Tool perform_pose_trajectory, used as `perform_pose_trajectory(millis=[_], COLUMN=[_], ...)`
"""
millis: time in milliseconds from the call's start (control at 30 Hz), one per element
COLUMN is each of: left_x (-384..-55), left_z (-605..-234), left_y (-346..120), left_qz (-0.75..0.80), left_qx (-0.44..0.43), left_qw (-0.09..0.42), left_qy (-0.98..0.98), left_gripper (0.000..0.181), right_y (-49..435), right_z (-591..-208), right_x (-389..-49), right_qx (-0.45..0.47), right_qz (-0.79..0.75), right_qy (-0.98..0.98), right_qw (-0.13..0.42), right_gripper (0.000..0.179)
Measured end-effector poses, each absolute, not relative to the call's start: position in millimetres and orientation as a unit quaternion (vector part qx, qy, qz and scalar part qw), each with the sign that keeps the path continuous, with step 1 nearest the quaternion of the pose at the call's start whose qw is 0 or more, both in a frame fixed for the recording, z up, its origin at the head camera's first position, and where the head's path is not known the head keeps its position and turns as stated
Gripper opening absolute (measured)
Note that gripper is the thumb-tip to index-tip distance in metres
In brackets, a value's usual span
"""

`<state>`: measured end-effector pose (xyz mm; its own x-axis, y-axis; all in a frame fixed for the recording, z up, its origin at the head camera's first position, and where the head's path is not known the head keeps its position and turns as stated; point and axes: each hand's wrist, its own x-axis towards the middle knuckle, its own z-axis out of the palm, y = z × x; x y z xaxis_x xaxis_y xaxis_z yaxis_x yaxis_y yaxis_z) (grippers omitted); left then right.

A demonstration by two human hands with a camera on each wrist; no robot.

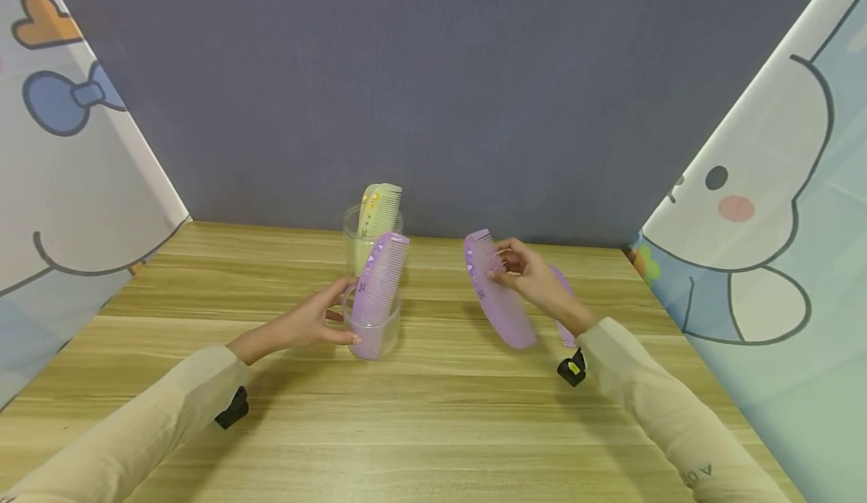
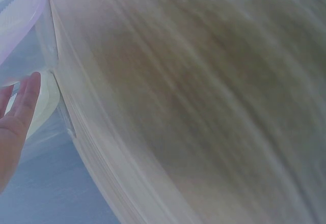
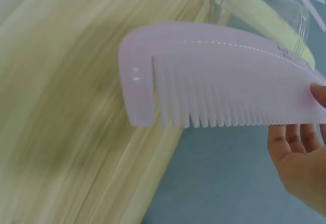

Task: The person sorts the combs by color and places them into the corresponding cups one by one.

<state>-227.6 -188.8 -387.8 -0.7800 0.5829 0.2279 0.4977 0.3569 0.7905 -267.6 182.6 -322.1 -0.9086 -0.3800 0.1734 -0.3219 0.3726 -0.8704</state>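
My left hand (image 1: 314, 320) holds the side of a clear plastic cup (image 1: 389, 330), thumb at the front and fingers toward the back. A purple comb (image 1: 381, 285) leans upright inside that cup. To the right, my right hand (image 1: 531, 277) pinches another purple comb (image 1: 497, 303) by its toothed edge, raised above the table and tilted. The right wrist view shows this held comb (image 3: 214, 76) close up, its coarse teeth pointing down. A third purple comb (image 1: 564, 330) lies partly hidden behind the right wrist.
Behind the near cup stands a second clear cup (image 1: 351, 243) with pale yellow combs (image 1: 381, 209) in it. The wooden table (image 1: 406, 428) meets a dark grey wall (image 1: 433, 96) at the back. Cartoon-printed panels (image 1: 752, 209) flank both sides.
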Motion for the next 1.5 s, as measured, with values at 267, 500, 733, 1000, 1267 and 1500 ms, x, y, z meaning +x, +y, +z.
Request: perform_pose_trajectory(millis=[267, 500, 733, 1000, 1267, 1500], left_x=[-227.0, -225.9, -225.6, -226.7, -226.1, -227.0], left_z=[-386.5, -386.6, -386.2, -387.1, -386.3, -387.3], left_y=[-188.1, -187.8, -188.1, -188.0, -188.3, -188.2], left_qz=[0.459, 0.47, 0.468, 0.463, 0.463, 0.462], left_qx=[0.33, 0.326, 0.325, 0.332, 0.329, 0.329], left_qw=[0.043, 0.047, 0.046, 0.041, 0.043, 0.044], left_qy=[0.824, 0.819, 0.821, 0.821, 0.822, 0.823], left_gripper=[0.082, 0.083, 0.083, 0.081, 0.081, 0.081], right_y=[159.0, 139.5, 121.9, 103.9, 85.8, 69.7], right_z=[-314.5, -301.2, -290.3, -276.7, -265.6, -264.0], right_x=[-269.7, -268.6, -268.3, -263.7, -259.9, -258.3], right_qx=[-0.215, -0.21, -0.207, -0.198, -0.204, -0.196], right_qz=[-0.563, -0.592, -0.633, -0.681, -0.733, -0.78], right_qy=[0.798, 0.778, 0.745, 0.702, 0.64, 0.582], right_qw=[0.002, -0.012, -0.034, -0.067, -0.102, -0.118], right_gripper=[0.036, 0.036, 0.035, 0.032, 0.027, 0.03])
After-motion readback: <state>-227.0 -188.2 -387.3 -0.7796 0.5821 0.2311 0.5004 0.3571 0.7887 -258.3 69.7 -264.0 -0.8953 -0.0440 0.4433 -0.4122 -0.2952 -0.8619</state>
